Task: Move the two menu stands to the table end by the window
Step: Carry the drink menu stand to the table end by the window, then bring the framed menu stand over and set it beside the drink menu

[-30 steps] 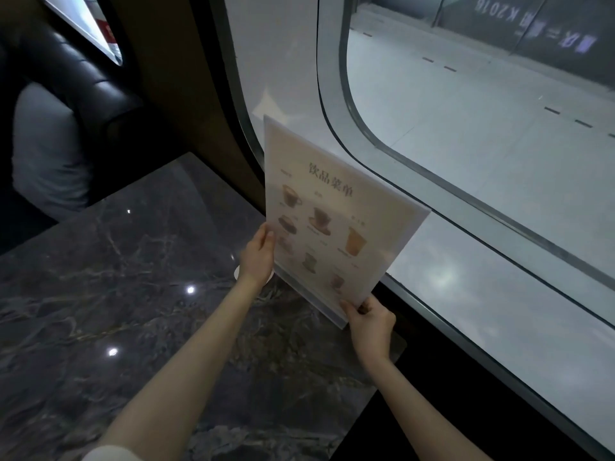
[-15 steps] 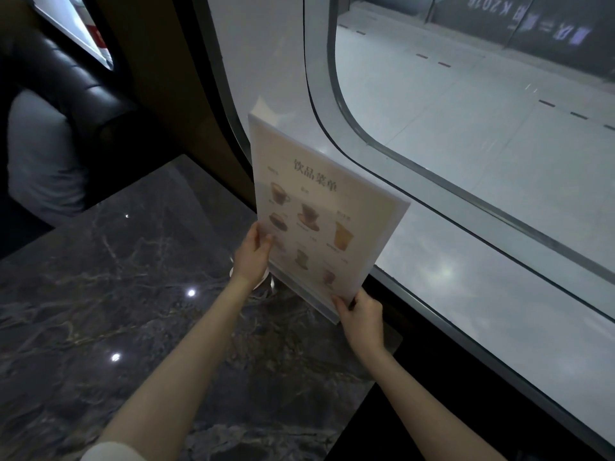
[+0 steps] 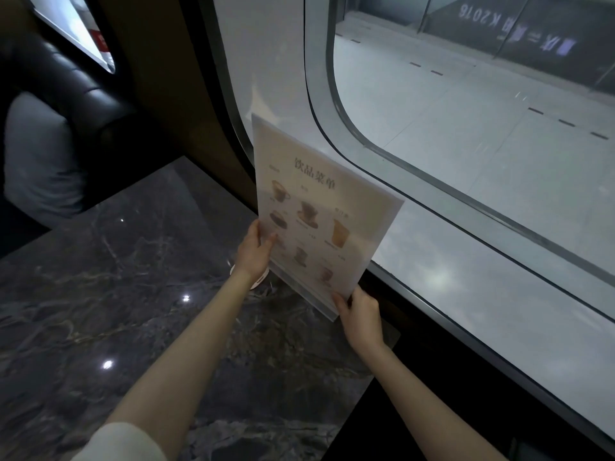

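Left hand and right hand both grip menu stand, upright at table end beside window.

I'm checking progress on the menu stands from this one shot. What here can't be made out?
- Second menu stand: not in the head view; only one menu stand shows.
- Whether its base touches the table: cannot tell from this angle.
- Small white round thing: mostly hidden by the left hand.
- Small menu captions: too blurred to read.
- Right hand fingers: behind the stand.
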Tool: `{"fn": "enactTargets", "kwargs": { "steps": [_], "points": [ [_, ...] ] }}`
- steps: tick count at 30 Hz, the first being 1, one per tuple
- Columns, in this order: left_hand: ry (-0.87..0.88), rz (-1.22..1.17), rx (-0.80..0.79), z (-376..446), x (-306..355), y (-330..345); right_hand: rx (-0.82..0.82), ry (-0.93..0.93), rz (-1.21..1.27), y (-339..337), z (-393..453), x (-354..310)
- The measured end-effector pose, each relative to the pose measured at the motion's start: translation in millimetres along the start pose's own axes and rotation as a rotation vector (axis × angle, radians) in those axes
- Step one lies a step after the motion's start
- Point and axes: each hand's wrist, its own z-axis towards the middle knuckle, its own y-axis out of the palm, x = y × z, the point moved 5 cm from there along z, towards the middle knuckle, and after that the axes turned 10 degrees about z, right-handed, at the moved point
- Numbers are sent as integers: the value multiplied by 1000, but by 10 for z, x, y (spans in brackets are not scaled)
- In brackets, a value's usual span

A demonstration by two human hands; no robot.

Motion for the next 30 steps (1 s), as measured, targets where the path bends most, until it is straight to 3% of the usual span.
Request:
{"fn": "enactTargets", "kwargs": {
  "steps": [10, 14, 20, 30],
  "points": [
    [53, 134, -42, -102, -28, 18, -142, 104, -274, -46, -70, -91],
    [73, 260, 14, -287, -97, 15, -134, 208, -156, -71, -161, -106],
    [85, 450, 87, -756, -256, -102, -4, 194, -86, -50, -419, -253],
    [146, 676, 373, -1582, -489, -945, -207, -152, -110, 493, -873, -1049]
  ]
}}
